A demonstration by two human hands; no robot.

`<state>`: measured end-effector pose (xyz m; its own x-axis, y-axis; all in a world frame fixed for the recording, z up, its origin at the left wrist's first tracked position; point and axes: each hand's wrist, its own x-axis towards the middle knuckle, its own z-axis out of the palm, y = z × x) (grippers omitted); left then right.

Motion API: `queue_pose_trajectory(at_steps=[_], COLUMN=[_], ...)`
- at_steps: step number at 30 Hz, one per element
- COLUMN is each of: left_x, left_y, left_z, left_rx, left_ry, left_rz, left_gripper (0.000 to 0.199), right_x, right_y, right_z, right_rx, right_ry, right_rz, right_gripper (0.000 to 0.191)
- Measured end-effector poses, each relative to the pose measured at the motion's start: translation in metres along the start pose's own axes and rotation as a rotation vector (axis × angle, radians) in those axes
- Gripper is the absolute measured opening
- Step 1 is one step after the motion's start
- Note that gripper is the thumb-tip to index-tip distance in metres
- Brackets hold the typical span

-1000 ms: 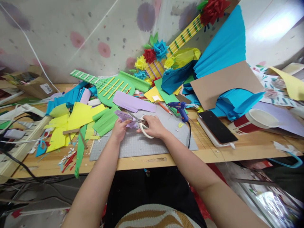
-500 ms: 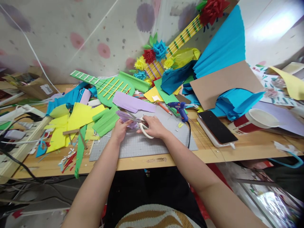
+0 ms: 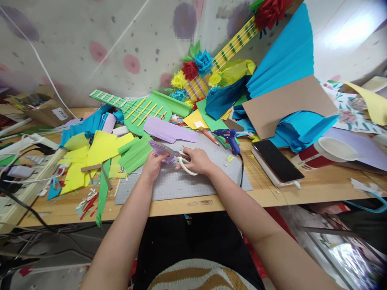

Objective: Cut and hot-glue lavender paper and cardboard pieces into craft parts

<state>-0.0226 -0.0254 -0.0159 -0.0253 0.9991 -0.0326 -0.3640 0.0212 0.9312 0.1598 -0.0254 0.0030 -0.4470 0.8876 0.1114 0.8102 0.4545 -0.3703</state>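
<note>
Purple paper (image 3: 155, 148) is being pinched over the grey cutting mat (image 3: 181, 186) by the left hand (image 3: 152, 164), thumb meeting fingers, while the right hand (image 3: 198, 160) is gripping white-handled scissors (image 3: 177, 154), fingers curled round the handles, blades lying against the paper.

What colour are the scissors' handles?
The handles, in the right hand, are creamy white, seen in the head view.

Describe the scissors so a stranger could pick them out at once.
Start at the grey mat on the wooden table. Over it, the right hand holds the scissors, metal blades pointing toward the left hand and the purple paper it grips. Off-white looped handles set them apart from the blue glue gun lying farther right.
</note>
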Motion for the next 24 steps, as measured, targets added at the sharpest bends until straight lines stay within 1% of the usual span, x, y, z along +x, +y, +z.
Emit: queue_pose_trajectory(at_steps=[7, 13, 24], left_x=[0.000, 0.001, 0.001], left_y=[0.000, -0.003, -0.005], left_z=[0.000, -0.004, -0.005], left_rx=[-0.005, 0.077, 0.146], left_ry=[-0.015, -0.004, 0.006], left_rz=[0.006, 0.031, 0.040], left_gripper=[0.027, 0.027, 0.030], right_x=[0.001, 0.000, -0.002], right_y=[0.005, 0.009, 0.015], right_z=[0.001, -0.003, -0.009], right_rx=[0.015, 0.023, 0.079], right_ry=[0.008, -0.004, -0.017], right_rz=[0.016, 0.024, 0.032], right_gripper=[0.051, 0.050, 0.046])
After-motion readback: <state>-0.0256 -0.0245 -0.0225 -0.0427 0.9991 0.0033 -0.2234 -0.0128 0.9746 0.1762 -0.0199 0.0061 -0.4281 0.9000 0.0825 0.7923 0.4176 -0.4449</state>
